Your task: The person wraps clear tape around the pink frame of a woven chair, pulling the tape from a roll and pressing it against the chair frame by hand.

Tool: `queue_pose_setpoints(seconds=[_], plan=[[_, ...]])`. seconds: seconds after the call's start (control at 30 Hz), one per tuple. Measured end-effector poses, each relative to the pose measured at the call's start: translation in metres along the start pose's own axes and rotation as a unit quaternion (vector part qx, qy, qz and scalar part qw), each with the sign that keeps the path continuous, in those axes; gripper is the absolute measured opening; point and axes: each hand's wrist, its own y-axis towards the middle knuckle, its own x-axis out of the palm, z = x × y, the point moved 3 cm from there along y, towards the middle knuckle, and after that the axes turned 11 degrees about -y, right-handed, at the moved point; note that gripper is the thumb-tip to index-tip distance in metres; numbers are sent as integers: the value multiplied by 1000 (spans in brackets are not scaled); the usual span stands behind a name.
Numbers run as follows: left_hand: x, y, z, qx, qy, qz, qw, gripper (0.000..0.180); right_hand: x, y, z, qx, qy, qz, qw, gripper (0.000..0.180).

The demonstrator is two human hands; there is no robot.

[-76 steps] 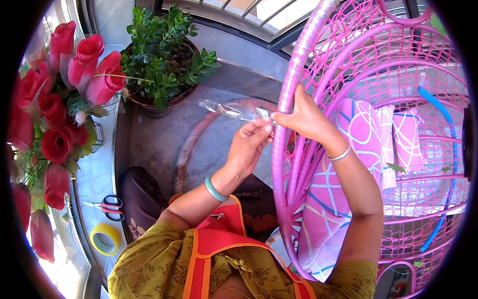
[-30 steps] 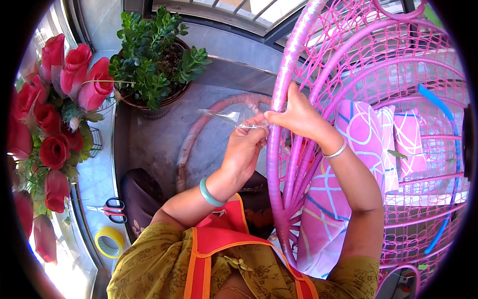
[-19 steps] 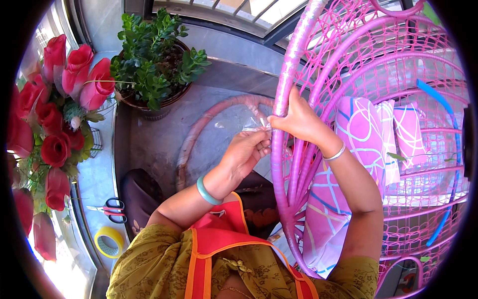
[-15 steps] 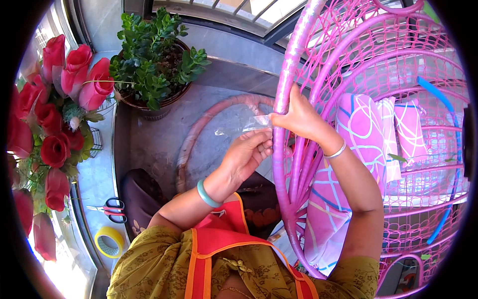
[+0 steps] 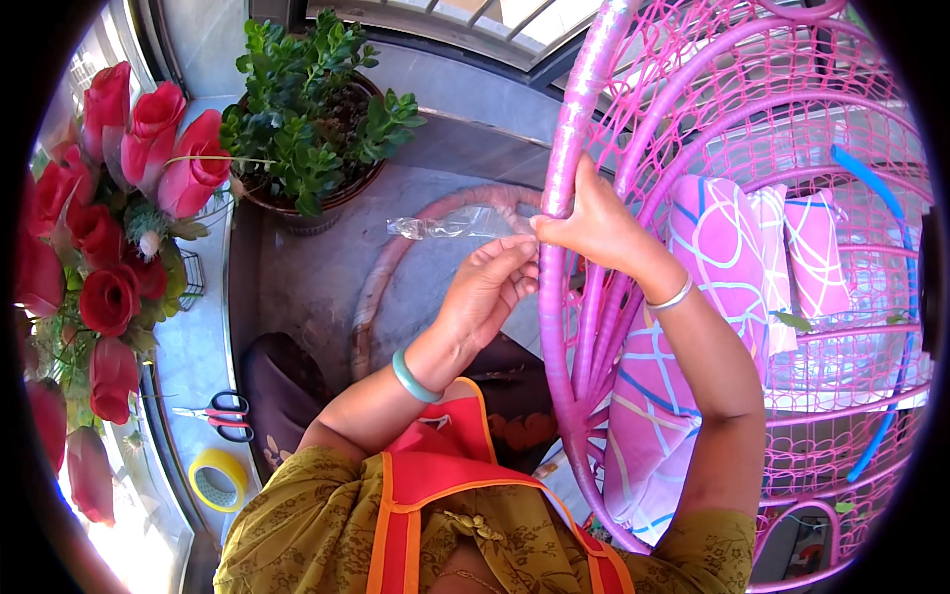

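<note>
A pink tube (image 5: pixel 556 327), the rim of a netted hanging chair, runs upright in front of me. My right hand (image 5: pixel 599 230) is wrapped round it, thumb on the near left side. Just below that thumb, my left hand (image 5: pixel 487 282) is closed in a pinch close to the tube. A strip of clear plastic film (image 5: pixel 455 224) stretches left from the tube, touching the left fingertips; its far end hangs loose and crumpled. Above my right hand the tube looks shiny, as if covered in clear film.
Pink patterned cushions (image 5: pixel 727 247) lie in the chair's pink netting (image 5: pixel 841 228). A blue tube (image 5: pixel 871 188) curves along its right side. Behind my left hand is a potted plant (image 5: pixel 307 119). Scissors (image 5: pixel 228 416), yellow tape (image 5: pixel 218 480) and red artificial roses (image 5: pixel 109 297) are at left.
The loose end of the clear film has swung left and up, stretching out longer. My left hand has risen slightly along the tube. The right hand keeps its grip.
</note>
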Motion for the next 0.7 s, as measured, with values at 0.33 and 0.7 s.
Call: queue_pose_setpoints(seconds=[0.33,0.7], plan=[[-1,-1,-14,60,6,32,998,2,0,4,-1,39,18,-26,999,65],[-31,-18,-41,194,163,77,964,7,9,7,15,37,12,-22,999,67]])
